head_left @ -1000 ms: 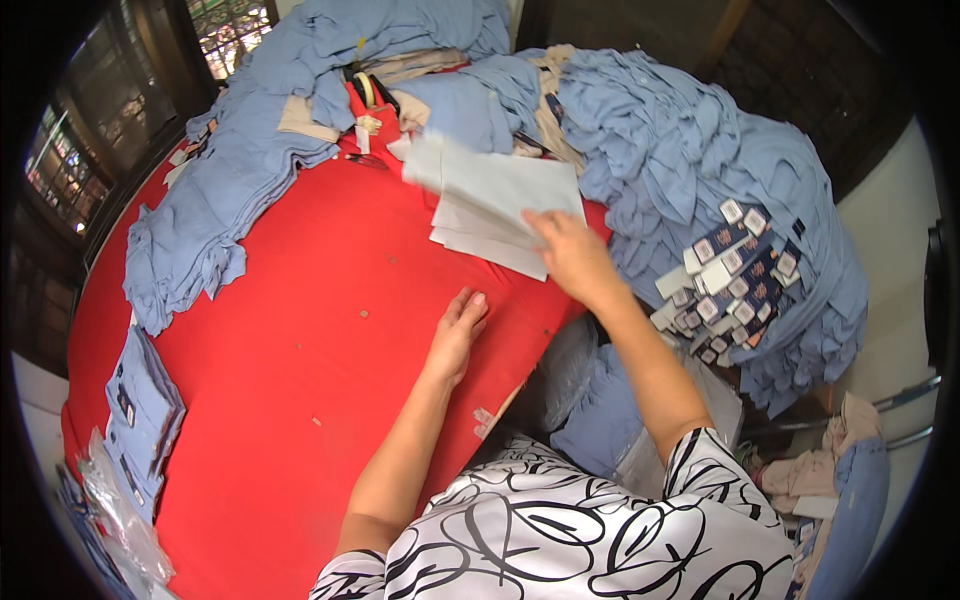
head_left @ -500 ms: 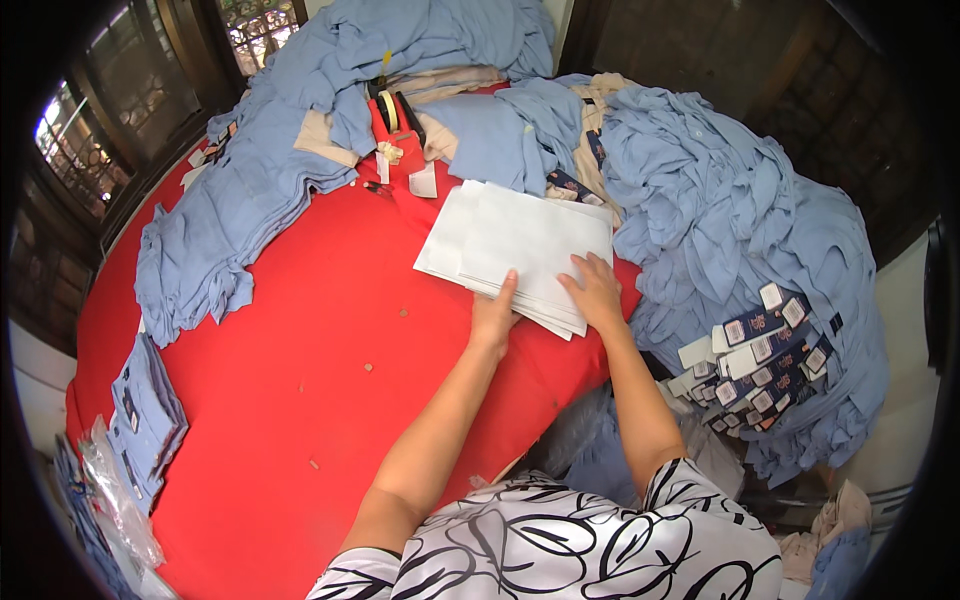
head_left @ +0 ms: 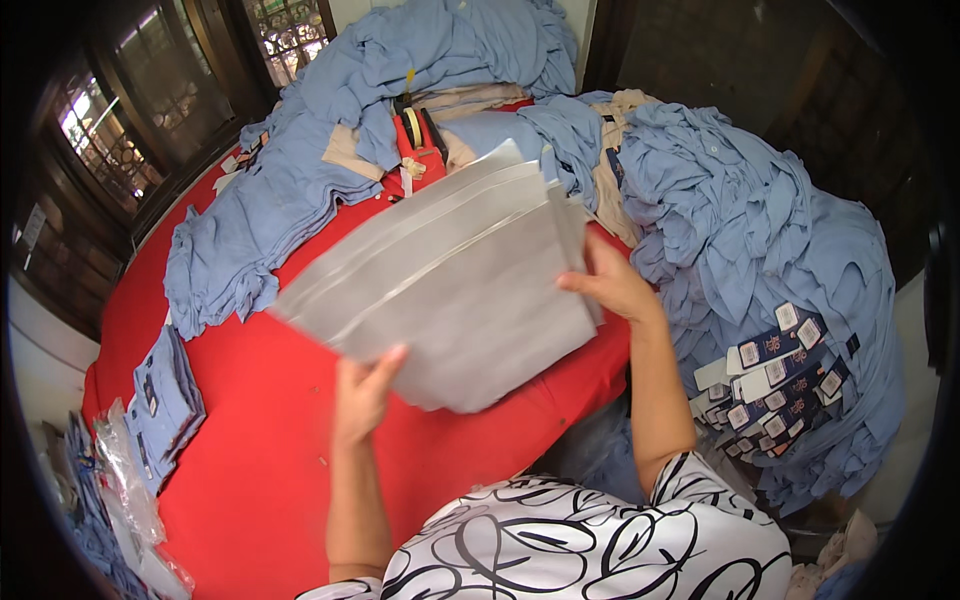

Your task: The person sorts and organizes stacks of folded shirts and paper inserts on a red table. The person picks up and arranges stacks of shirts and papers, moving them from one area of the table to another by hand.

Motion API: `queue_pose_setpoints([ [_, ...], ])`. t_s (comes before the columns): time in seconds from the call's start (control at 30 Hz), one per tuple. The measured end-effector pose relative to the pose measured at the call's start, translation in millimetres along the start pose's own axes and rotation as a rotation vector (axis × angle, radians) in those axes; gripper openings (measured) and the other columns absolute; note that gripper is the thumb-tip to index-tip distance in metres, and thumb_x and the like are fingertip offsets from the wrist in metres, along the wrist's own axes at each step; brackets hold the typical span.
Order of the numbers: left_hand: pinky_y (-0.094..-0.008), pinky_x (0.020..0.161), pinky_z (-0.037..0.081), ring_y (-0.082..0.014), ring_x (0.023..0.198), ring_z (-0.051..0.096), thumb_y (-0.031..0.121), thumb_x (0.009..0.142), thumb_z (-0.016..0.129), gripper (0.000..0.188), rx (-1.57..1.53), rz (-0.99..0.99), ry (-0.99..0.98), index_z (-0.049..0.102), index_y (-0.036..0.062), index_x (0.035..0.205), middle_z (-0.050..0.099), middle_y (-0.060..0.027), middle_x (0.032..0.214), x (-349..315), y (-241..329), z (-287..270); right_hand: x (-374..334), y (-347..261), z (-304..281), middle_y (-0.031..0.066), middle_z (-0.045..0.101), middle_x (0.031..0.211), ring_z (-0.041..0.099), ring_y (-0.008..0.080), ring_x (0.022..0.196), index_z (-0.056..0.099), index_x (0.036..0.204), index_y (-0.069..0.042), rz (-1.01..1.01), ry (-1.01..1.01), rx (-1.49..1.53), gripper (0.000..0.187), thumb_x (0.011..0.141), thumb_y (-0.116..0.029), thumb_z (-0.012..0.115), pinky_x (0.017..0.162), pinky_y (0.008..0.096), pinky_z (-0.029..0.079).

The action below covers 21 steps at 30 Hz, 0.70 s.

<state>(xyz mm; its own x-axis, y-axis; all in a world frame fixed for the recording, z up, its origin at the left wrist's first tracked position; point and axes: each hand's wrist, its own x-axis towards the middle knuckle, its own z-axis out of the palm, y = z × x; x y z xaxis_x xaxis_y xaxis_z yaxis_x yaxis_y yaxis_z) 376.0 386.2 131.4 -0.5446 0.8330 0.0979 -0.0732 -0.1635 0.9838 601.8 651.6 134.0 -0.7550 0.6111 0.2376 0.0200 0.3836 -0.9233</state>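
The left hand [head_left: 368, 390], nearest to the body, has its thumb over the near left edge of the grey sheets [head_left: 470, 290], its fingers hidden underneath; the right hand [head_left: 612, 280], a little farther out, pinches their right edge, thumb on top; the sheets span the gap between the two grips, seemingly tilted up off the red cloth [head_left: 250, 430]; as far as shows, gathering them into one bundle is done, while their edges lie fanned and uneven, so evening out is not.

Left of the left grip, near the cloth's edge, lies a neatly folded blue garment [head_left: 168, 395], with clear plastic [head_left: 128, 470] just nearer; right of the right grip, dark tags [head_left: 780, 385] with white labels lie over a big blue heap [head_left: 750, 210], rumpled and unfolded; beyond the left grip, blue garments [head_left: 225, 240] are laid out in flat layers; beyond the sheets stands a red tape dispenser [head_left: 420, 150]; farthest from both grips, more blue cloth [head_left: 450, 45] is bunched loosely, no folding to be seen there.
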Motion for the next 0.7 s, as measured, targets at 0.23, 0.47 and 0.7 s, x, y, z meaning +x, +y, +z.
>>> queue_pose_setpoints([
  [0.23,-0.0315,0.087,0.046,-0.0164,0.097,0.060,0.013,0.077,0.076,0.044,0.157,0.358,0.339,0.058,-0.0041,0.114,0.064,-0.0059,0.104,-81,45,-119,-14,-53,160,0.0076,0.060,0.117,0.058,0.0183,0.107,0.034,0.143,-0.004,0.097,-0.249,0.536,0.072,0.082,-0.008,0.072,0.093,0.0315,0.045],
  [0.47,-0.0367,0.094,0.048,-0.0236,0.102,0.059,0.000,0.058,0.062,0.097,0.314,0.297,0.499,0.023,-0.0001,0.147,0.060,-0.0081,0.109,-110,38,-129,-26,-40,205,0.0097,0.044,0.140,0.041,0.0218,0.131,0.023,0.149,-0.007,-0.144,-0.165,0.405,0.097,0.072,-0.009,0.082,0.108,0.0386,0.033],
  [0.7,-0.0273,0.057,0.050,-0.0141,0.075,0.059,-0.003,0.070,0.067,0.051,0.126,0.014,0.484,0.049,-0.0013,0.118,0.059,-0.0066,0.096,-125,-41,-155,-43,-13,240,0.0093,0.052,0.129,0.048,0.0204,0.123,0.041,0.134,-0.004,0.117,-0.193,0.541,0.078,0.070,-0.010,0.084,0.103,0.0383,0.040],
])
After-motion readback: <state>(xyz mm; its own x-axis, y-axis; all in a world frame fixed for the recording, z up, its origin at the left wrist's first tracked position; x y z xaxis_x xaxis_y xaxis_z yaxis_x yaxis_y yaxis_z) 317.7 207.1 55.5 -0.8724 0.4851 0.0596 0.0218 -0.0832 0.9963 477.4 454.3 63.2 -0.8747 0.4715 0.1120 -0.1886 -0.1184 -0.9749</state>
